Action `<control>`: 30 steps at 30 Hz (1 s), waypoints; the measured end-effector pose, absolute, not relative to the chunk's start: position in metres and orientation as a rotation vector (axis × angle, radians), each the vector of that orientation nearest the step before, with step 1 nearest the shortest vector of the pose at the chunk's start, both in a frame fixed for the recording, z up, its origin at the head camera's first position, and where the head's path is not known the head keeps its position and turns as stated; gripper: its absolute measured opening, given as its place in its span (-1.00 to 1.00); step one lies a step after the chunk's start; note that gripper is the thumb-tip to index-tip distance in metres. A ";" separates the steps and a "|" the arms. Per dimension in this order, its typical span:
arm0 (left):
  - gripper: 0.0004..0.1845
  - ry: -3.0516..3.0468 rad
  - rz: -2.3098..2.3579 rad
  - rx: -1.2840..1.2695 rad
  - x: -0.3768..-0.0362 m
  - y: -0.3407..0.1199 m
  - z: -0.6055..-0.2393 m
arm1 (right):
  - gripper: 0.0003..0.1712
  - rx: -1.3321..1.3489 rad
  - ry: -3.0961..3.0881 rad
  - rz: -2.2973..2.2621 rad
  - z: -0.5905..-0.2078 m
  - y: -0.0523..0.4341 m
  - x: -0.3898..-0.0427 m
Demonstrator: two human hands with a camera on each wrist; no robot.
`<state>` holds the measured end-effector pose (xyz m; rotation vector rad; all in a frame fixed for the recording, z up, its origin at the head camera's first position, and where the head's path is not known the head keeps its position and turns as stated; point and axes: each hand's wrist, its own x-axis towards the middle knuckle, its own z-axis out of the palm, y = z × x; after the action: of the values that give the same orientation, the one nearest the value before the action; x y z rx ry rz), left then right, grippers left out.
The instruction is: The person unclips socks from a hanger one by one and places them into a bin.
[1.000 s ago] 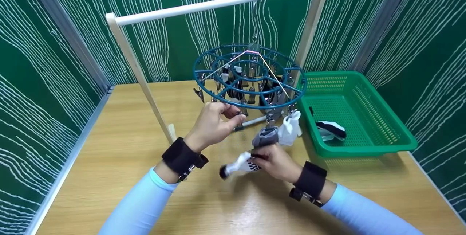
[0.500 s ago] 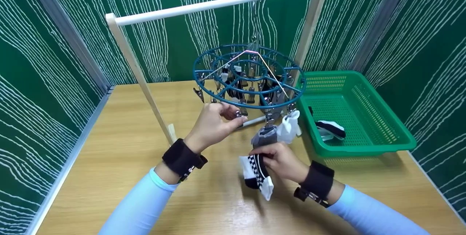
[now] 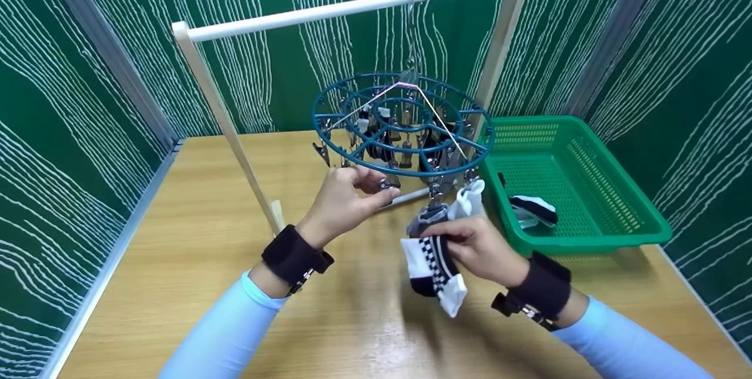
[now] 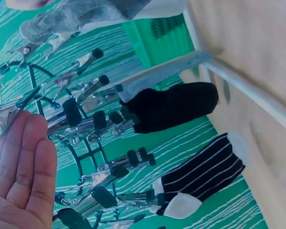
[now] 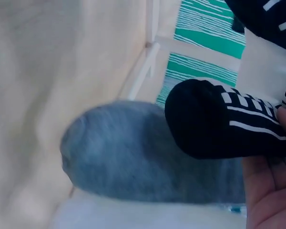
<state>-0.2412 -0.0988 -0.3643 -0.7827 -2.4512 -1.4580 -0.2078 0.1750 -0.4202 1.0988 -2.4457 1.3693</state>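
Observation:
At the front rim of a round blue clip hanger, my left hand pinches a metal clip between thumb and fingers. My right hand grips a black-and-white sock with a checkered band, which dangles below the fingers. Just behind that hand a grey sock hangs from a clip, with a white sock clipped to its right. Deeper under the hanger, a black sock and a black sock with white stripes hang in the left wrist view.
The hanger hooks onto a white rod on a wooden stand. A green basket stands at the right with a black-and-white sock inside. Several more clips dangle from the rings above the wooden table.
The sock in my right hand has swung from pointing left to hanging down, and that hand has moved to the right. My left hand stays at the clip.

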 end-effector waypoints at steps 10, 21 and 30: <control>-0.82 -2.455 -1.468 -0.769 -0.241 -0.099 -0.364 | -0.52 1.039 -2.325 1.446 -0.374 0.215 -0.210; -0.83 -2.456 -1.486 -0.752 -0.242 -0.100 -0.365 | -0.61 0.837 -2.341 1.424 -0.340 0.254 -0.223; -0.83 -2.441 -1.489 -0.759 -0.241 -0.101 -0.367 | -0.76 0.592 -2.430 1.330 -0.325 0.290 -0.245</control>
<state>-0.2414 -0.1011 -0.3668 -0.7590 -2.4406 -1.4886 -0.2451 0.2896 -0.3253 0.5920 -2.4296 1.3302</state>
